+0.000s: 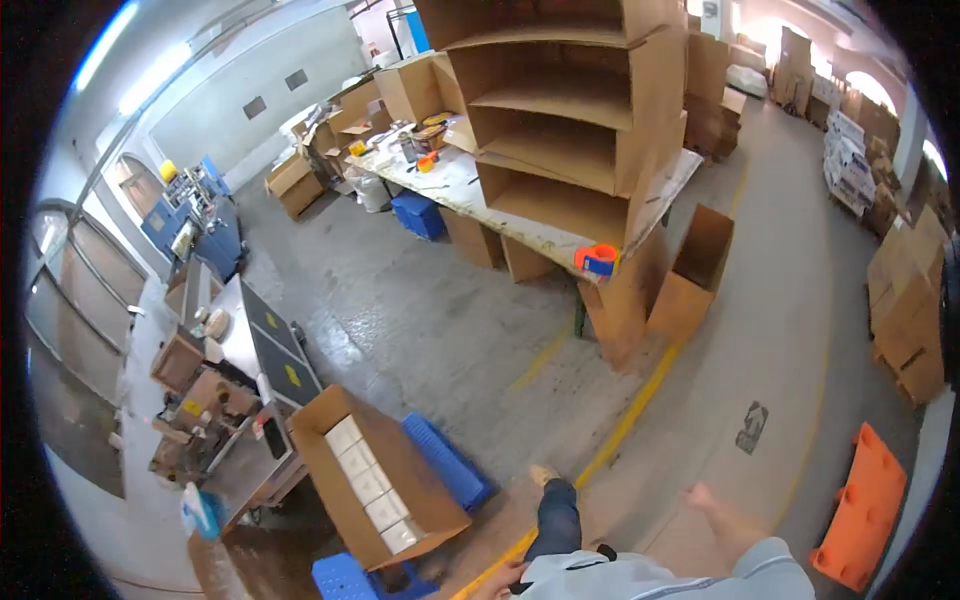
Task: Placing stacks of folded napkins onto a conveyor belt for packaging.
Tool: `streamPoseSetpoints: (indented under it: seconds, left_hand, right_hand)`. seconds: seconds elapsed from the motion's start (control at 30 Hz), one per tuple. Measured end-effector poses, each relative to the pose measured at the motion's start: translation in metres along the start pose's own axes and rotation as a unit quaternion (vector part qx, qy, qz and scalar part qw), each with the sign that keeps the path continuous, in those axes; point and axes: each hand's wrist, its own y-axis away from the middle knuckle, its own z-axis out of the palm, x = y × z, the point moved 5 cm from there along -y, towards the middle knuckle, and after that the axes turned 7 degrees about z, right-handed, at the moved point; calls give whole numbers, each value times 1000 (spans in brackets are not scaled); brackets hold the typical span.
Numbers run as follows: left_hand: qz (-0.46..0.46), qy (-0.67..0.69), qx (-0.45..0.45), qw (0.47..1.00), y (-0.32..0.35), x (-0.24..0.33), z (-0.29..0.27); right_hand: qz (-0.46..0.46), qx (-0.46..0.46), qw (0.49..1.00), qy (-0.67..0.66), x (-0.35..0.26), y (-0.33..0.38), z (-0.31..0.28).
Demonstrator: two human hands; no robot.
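My right hand swings out over the grey floor, a little blurred. Its fingers look curled in, and nothing shows in them. Low at the picture's bottom, my left hand is beside my waist, partly cut off, its fingers too hidden to read. Nearest to it stands an open cardboard box with a row of small white boxes along its inside. That carton is next to a blue plastic crate, and another blue plastic piece lies at its near end. One of my legs is stepping beside the yellow floor line.
Ahead, a worktable carries a tall cardboard shelf and an orange tape dispenser. An open carton stands by its corner. Machines line the left. An orange panel and stacked cartons are at right.
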Motion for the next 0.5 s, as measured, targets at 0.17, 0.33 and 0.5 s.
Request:
streamPoseSetpoints:
  seconds: [0.17, 0.33, 0.5]
  left_hand:
    - [96, -250, 248, 931, -69, 207, -150]
    - [234, -231, 287, 900, -128, 516, -243]
    - [310, -174, 122, 927, -184, 651, -289]
  right_hand:
    - [-145, 39, 989, 2, -168, -37, -47]
    - [-37, -174, 962, -208, -338, -28, -75]
    - [-123, -140, 969, -162, -450, -97, -95]
